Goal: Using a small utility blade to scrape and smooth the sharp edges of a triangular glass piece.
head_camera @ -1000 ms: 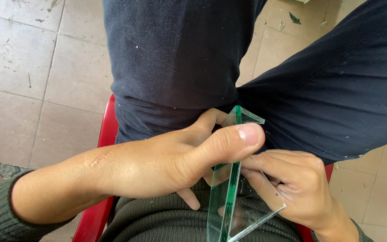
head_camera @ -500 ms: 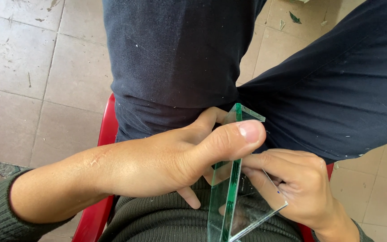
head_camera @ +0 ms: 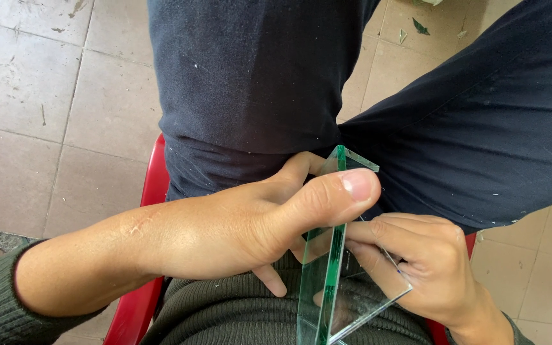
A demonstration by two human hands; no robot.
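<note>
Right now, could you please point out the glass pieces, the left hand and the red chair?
glass pieces (head_camera: 327, 281): head view, on the green edge of the upright pane.
left hand (head_camera: 244, 223): head view, on the back of the hand.
red chair (head_camera: 153, 185): head view, on the seat's left rim.

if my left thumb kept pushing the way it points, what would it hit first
Probably the right hand: the left hand lays its thumb across the glass pane edge, pointing at those fingers just beyond. Depth is unclear.

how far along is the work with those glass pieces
Done: two clear green-edged glass panes stand edge to edge at an angle. In hand: left hand pinches the joint, right hand braces the flat pane. Left: both hands are on; no bond shows.
</note>
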